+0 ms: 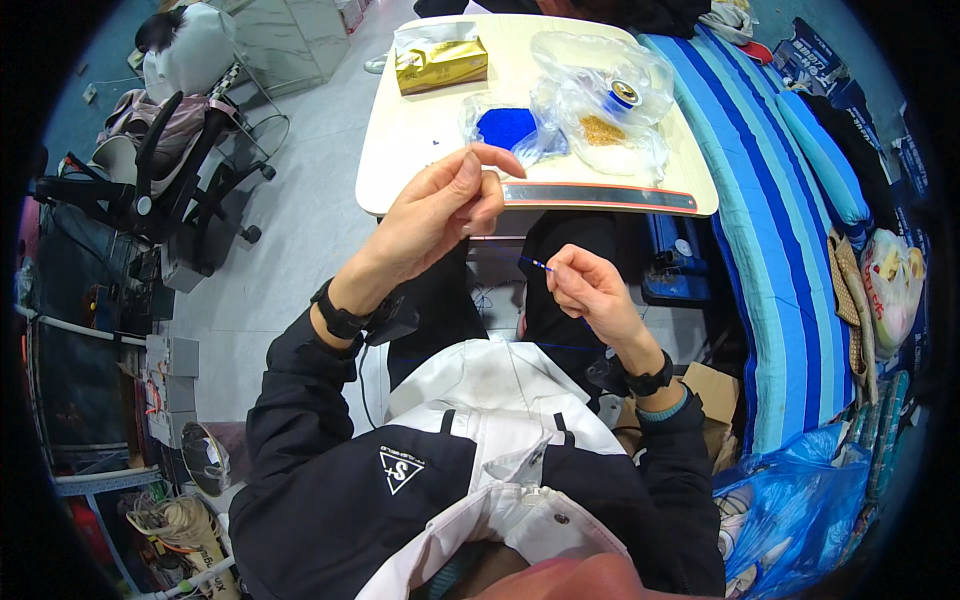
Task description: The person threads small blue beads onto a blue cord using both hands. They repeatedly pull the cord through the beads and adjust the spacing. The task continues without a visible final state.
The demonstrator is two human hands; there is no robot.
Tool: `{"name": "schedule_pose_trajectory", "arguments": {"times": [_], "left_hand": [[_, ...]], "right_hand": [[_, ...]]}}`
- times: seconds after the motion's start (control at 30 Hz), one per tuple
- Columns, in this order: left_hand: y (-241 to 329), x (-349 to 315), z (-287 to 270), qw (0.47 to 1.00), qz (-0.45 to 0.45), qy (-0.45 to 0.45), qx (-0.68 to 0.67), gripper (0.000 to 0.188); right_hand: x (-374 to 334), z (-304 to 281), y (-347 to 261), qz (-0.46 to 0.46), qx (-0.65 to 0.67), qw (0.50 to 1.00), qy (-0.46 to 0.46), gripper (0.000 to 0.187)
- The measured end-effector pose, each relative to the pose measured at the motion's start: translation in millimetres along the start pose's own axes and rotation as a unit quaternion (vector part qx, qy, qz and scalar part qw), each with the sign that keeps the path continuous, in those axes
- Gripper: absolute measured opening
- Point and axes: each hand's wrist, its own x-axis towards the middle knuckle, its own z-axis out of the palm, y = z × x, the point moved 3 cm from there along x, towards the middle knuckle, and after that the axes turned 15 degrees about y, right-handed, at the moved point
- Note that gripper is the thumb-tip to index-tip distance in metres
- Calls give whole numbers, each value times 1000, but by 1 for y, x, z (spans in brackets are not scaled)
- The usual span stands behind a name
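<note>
My right hand [590,287] is raised in front of the table's near edge, thumb and fingers pinched on a short beaded string [537,263]. Blue and pale beads show on the part that sticks out to the left. Higher up and further left is my left hand [447,205], over the table's near edge. Its index finger reaches out to the right while the other fingers curl in; anything thin between them is too small to make out. A metal ruler [600,196] lies along the near edge, just right of my left hand. Beyond it are blue beads [506,128] on clear plastic.
On the pale table [400,150] stand a gold tissue box [440,66] and a blue can [623,95], with gold beads [602,130] in clear plastic nearby. A blue striped bed [775,250] runs along the right. An office chair [150,190] stands at left.
</note>
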Motion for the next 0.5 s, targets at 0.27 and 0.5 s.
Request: {"name": "schedule_pose_trajectory", "arguments": {"times": [0.27, 0.5], "left_hand": [[-7, 0, 15, 986, -54, 37, -154, 25], [52, -25, -75, 964, 151, 177, 130, 22]], "right_hand": [[2, 8, 2, -16, 9, 1000, 4, 19], [-20, -44, -49, 8, -257, 966, -4, 18]]}}
